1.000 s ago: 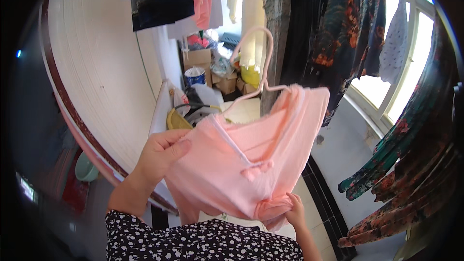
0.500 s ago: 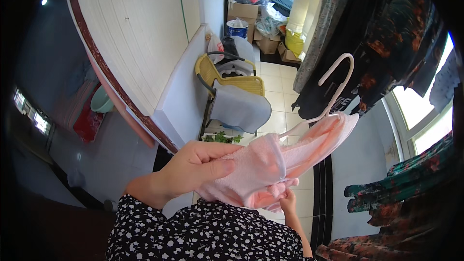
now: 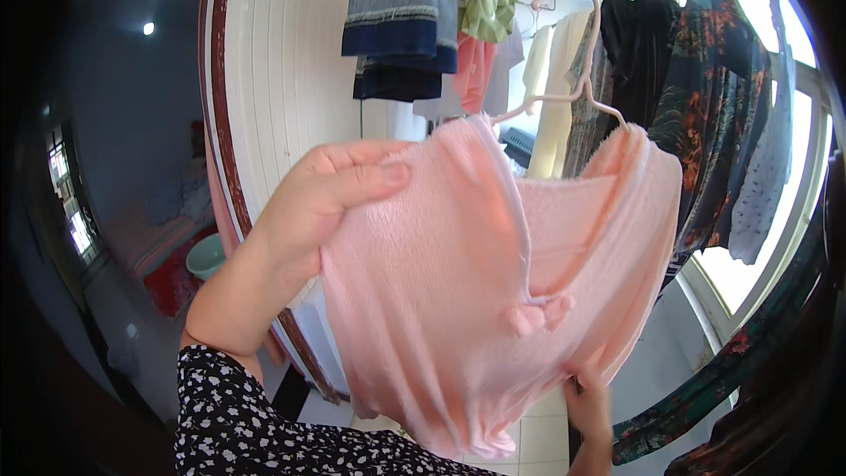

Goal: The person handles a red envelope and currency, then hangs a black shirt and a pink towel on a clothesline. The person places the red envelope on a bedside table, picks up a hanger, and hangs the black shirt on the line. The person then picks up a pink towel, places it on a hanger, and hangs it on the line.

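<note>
A pink fleece top (image 3: 423, 247) with a V neck, pale piping and a small bow hangs spread in front of me. It sits on a pale pink hanger (image 3: 589, 44), whose hook points up and whose arms go into the neck opening. My left hand (image 3: 330, 198) is closed on the top's left shoulder, thumb in front; its other fingers are mostly behind the cloth. Lower down on the right, my right hand (image 3: 589, 407) grips the fabric near the side of the top. Part of that hand is hidden by the cloth.
Jeans (image 3: 397, 18) and a light green garment (image 3: 489, 4) hang overhead. Dark clothes (image 3: 709, 106) hang along the window at right. A white panelled wall (image 3: 282, 62) with a brown edge stands at left; beyond it is a green basin (image 3: 207, 256).
The top and hanger have come up and now hang unfolded, where before they lay tilted and bunched. Both hands keep hold of the cloth. My view has risen toward the hanging clothes.
</note>
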`<state>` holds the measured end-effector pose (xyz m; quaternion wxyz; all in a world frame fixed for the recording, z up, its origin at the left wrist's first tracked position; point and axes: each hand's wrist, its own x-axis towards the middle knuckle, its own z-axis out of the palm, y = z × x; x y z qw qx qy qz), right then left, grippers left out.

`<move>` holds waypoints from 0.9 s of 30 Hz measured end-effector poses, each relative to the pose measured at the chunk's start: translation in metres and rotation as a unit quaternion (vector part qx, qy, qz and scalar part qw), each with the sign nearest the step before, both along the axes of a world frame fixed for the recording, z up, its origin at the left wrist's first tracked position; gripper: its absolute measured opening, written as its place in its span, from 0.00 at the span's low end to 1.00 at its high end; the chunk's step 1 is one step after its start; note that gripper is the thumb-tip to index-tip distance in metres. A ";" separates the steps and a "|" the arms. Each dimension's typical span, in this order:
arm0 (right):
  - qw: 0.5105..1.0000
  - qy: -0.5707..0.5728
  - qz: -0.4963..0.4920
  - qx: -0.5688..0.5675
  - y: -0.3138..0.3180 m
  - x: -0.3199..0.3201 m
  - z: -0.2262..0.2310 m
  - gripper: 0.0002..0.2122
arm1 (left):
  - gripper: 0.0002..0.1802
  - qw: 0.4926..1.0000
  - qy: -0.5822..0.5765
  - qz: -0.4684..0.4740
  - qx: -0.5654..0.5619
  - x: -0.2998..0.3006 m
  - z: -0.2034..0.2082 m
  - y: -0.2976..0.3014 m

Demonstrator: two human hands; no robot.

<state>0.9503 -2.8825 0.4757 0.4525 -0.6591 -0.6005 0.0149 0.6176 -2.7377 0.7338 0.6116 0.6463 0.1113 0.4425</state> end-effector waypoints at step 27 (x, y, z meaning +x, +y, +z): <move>0.866 -0.230 -0.158 0.416 0.111 0.047 0.231 0.06 | 0.18 0.646 0.178 0.290 0.683 0.049 0.093 0.028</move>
